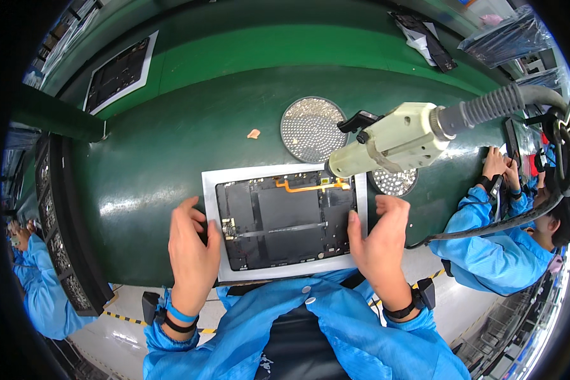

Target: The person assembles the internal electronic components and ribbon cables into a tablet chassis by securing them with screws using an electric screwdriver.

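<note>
An opened tablet [278,221] with black internals and an orange flex cable [310,185] lies face-up on a white backing sheet [240,275] before me. My left hand [195,250] is at the sheet's left edge, fingers loosely curled and apart, holding nothing. On the other side is my right hand [383,239], its thumb over the tablet's right edge and its fingers spread outside the sheet. Whether that thumb presses on the tablet I cannot tell. A pale powered screwdriver [392,140] on a cable hangs over the tablet's upper right corner.
Two round dimpled screw trays [313,130] sit behind the tablet, one partly under the screwdriver. A small tan scrap [253,134] lies nearby. At left stands a black parts rack [60,247]. Another opened tablet [120,73] rests far left. A co-worker [494,231] works at right.
</note>
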A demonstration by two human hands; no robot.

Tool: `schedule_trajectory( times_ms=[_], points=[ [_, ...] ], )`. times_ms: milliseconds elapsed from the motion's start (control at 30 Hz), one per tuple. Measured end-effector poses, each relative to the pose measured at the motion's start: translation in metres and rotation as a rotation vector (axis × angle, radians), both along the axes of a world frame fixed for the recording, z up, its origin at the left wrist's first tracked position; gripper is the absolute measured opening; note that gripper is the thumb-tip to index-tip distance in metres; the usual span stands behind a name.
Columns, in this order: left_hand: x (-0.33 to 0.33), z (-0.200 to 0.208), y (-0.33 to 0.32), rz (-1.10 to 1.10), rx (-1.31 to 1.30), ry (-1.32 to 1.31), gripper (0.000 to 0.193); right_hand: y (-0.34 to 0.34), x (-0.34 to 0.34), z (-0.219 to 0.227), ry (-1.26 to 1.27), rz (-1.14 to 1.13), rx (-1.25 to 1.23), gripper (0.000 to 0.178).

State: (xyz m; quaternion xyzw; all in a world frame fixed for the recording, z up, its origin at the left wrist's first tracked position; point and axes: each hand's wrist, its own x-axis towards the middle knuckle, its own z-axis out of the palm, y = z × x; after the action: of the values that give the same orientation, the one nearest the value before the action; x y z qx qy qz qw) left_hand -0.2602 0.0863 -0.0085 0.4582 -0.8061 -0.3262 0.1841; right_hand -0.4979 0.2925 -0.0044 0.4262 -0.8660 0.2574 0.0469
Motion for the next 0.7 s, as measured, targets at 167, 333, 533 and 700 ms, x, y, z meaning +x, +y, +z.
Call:
schedule_trajectory(
  times_ms=[167, 333, 533, 700],
  points=[
    [-0.039, 0.019, -0.006, -0.291, -0.357, 0.054, 0.052, -0.061, -0.025, 0.044, 0.021, 0.016, -0.336, 0.079],
    [-0.087, 0.018, -0.024, -0.564, -0.322, 0.043, 0.055, -0.097, -0.065, 0.038, -0.428, 0.051, -0.875, 0.066],
    [-0.096, -0.006, -0.037, -0.581, -0.277, 0.07, 0.052, -0.072, -0.077, 0.038, -0.218, -0.022, -1.071, 0.065],
    [-0.101, -0.012, -0.042, -0.566, -0.318, 0.092, 0.05, -0.069, -0.085, 0.031, -0.332, 0.156, -1.189, 0.059]
  ],
)
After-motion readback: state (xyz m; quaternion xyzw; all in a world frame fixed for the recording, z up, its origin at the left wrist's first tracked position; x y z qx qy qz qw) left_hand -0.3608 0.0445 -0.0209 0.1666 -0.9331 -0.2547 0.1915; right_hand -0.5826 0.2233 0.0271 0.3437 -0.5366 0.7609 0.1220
